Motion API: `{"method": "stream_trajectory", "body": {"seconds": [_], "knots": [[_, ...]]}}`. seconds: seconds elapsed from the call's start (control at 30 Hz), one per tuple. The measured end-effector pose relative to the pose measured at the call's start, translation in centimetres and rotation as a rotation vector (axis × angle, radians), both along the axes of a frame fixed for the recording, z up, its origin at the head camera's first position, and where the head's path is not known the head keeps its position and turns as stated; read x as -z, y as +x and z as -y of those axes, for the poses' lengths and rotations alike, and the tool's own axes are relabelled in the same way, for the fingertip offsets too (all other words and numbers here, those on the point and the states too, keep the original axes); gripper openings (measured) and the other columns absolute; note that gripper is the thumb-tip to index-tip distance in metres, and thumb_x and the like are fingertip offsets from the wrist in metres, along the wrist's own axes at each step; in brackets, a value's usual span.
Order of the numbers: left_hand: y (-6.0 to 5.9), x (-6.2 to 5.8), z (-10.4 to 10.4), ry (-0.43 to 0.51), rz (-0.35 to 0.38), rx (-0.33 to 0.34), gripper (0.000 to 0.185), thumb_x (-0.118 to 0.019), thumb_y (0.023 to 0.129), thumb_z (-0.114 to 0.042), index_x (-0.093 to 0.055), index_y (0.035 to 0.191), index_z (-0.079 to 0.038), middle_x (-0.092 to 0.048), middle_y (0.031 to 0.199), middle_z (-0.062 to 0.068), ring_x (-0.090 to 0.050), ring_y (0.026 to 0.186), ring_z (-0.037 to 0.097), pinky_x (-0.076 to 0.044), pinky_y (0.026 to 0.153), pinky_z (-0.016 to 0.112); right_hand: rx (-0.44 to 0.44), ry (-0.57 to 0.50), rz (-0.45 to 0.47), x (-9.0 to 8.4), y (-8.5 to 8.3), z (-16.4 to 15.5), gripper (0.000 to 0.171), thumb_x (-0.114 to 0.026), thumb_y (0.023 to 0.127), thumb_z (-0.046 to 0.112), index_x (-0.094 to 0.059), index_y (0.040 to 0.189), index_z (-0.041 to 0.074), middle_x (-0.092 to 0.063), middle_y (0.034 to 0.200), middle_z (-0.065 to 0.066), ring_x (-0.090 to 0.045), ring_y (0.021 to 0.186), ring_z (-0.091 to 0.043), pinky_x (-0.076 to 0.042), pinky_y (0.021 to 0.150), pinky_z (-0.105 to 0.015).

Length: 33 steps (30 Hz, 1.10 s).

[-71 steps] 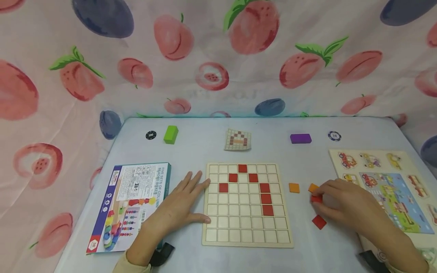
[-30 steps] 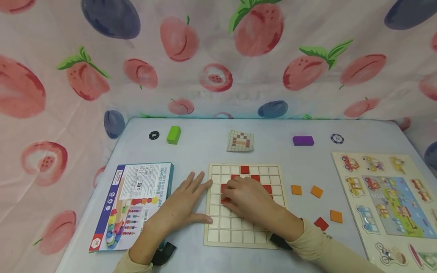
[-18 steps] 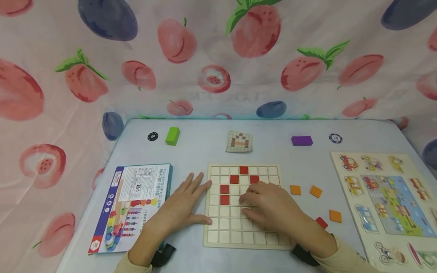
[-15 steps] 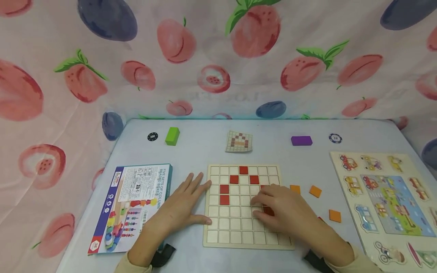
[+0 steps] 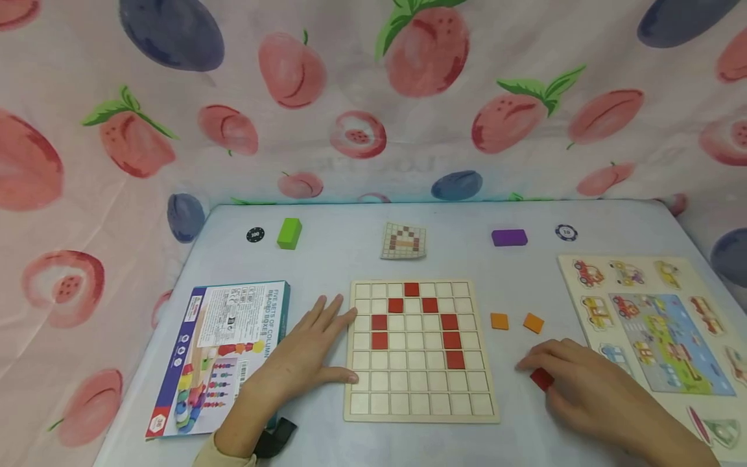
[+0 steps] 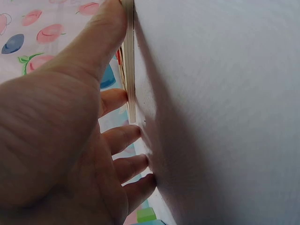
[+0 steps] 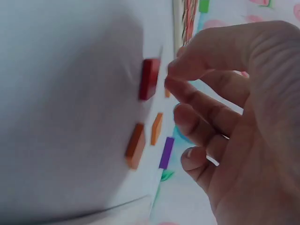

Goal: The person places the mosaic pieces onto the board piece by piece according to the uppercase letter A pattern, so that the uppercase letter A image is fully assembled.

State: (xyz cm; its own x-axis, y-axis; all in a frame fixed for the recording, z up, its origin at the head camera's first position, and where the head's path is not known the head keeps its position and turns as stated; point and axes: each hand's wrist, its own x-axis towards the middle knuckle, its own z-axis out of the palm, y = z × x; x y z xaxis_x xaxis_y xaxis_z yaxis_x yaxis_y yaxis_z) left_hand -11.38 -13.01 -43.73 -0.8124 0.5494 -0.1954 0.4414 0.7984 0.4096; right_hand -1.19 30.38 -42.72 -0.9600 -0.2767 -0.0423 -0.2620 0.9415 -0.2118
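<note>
A pale wooden grid board (image 5: 420, 414) lies flat with several red square tiles (image 5: 452, 340) set in its cells, forming a partial arch. My left hand (image 5: 300, 353) rests at the board's left edge, fingers spread and thumb touching the side. My right hand (image 5: 595, 389) is right of the board, low over a loose red tile (image 5: 541, 379); in the right wrist view this red tile (image 7: 150, 78) lies on the table just off the fingertips, and the loosely bent fingers hold nothing. An orange tile (image 7: 136, 146) near it is hidden under the hand in the head view.
Two orange tiles (image 5: 499, 321) lie right of the board. A pattern card (image 5: 403, 241), green block (image 5: 289, 233), purple block (image 5: 509, 238) and two chips (image 5: 255, 235) stand behind. A toy box (image 5: 218, 357) is at left, a picture puzzle (image 5: 671, 344) at right.
My right hand has put a red tile in the fourth row's left side, then moved right off the board to the loose red tile. The left hand has stayed in place.
</note>
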Motion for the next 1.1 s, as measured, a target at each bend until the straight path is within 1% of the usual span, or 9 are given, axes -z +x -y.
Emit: {"method": "stream_trajectory", "body": {"seconds": [0.1,0.3,0.4,0.53,0.6,0.63,0.77,0.87,1.1], "knots": [[0.0,0.0,0.1,-0.004,-0.005,0.001,0.105,-0.085,0.082,-0.060,-0.038,0.167,-0.020,-0.022,0.180,0.011,-0.015,0.167,0.043,-0.033,0.130,0.063,-0.010,0.009,-0.001,0.3,0.2,-0.5,0.044,-0.089,0.079,0.018,-0.071,0.105,0.049,-0.065,0.113,0.028,-0.063,0.105,-0.002,-0.062,0.092,-0.040],[-0.1,0.2,0.0,0.003,0.001,0.002,0.105,-0.085,0.082,-0.061,-0.038,0.167,-0.020,-0.021,0.180,0.011,-0.015,0.168,0.043,-0.034,0.129,0.064,-0.002,0.036,-0.028,0.9,-0.2,-0.3,0.033,-0.094,0.078,0.030,-0.075,0.102,0.043,-0.068,0.106,0.025,-0.063,0.096,-0.001,-0.062,0.085,-0.037],[-0.2,0.4,0.0,-0.002,0.000,0.004,0.106,-0.085,0.082,-0.061,-0.038,0.167,-0.020,-0.020,0.180,0.011,-0.014,0.168,0.043,-0.033,0.129,0.064,-0.048,-0.005,-0.130,1.2,-0.6,0.0,0.033,-0.095,0.076,0.030,-0.076,0.101,0.040,-0.068,0.101,0.026,-0.063,0.092,-0.001,-0.061,0.082,-0.032],[-0.2,0.4,0.0,-0.011,-0.010,0.003,0.107,-0.085,0.081,-0.062,-0.037,0.167,-0.021,-0.020,0.180,0.011,-0.013,0.168,0.043,-0.033,0.129,0.063,-0.111,-0.054,-0.277,1.2,-1.3,1.4,0.032,-0.095,0.074,0.029,-0.076,0.099,0.039,-0.067,0.098,0.028,-0.065,0.091,-0.001,-0.061,0.081,-0.032],[-0.1,0.3,0.0,-0.010,-0.009,-0.001,0.107,-0.086,0.081,-0.061,-0.038,0.167,-0.021,-0.020,0.180,0.011,-0.013,0.168,0.042,-0.033,0.129,0.063,-0.135,-0.068,-0.296,0.9,-1.9,2.7,0.031,-0.094,0.075,0.029,-0.077,0.099,0.038,-0.068,0.099,0.026,-0.065,0.092,-0.002,-0.061,0.083,-0.033],[-0.1,0.3,0.0,-0.009,-0.008,-0.003,0.106,-0.086,0.081,-0.061,-0.038,0.167,-0.020,-0.021,0.180,0.011,-0.014,0.168,0.042,-0.034,0.129,0.063,-0.145,-0.075,-0.291,0.7,-2.2,3.5,0.029,-0.093,0.077,0.029,-0.077,0.100,0.037,-0.069,0.100,0.025,-0.065,0.092,-0.003,-0.062,0.082,-0.035],[0.0,0.2,0.1,0.001,-0.003,-0.010,0.106,-0.086,0.081,-0.060,-0.039,0.166,-0.020,-0.022,0.180,0.011,-0.015,0.168,0.043,-0.034,0.129,0.063,-0.239,-0.114,-0.305,0.6,-3.8,6.7,0.027,-0.091,0.078,0.027,-0.079,0.102,0.029,-0.071,0.101,0.018,-0.065,0.091,-0.004,-0.060,0.079,-0.030],[0.0,0.2,0.1,0.006,-0.003,-0.008,0.105,-0.086,0.081,-0.060,-0.039,0.166,-0.020,-0.022,0.180,0.011,-0.015,0.167,0.043,-0.034,0.129,0.064,-0.312,-0.140,-0.290,0.6,-4.8,9.3,0.025,-0.090,0.081,0.027,-0.080,0.103,0.024,-0.072,0.100,0.014,-0.064,0.090,-0.005,-0.060,0.078,-0.028],[0.2,0.2,0.1,0.004,0.009,-0.015,0.106,-0.086,0.081,-0.061,-0.038,0.167,-0.022,-0.020,0.180,0.009,-0.013,0.168,0.041,-0.033,0.130,0.063,-0.438,-0.132,-0.217,0.4,-5.9,15.5,0.018,-0.085,0.089,0.027,-0.081,0.105,0.021,-0.072,0.098,0.010,-0.066,0.089,-0.008,-0.060,0.080,-0.026]]}}
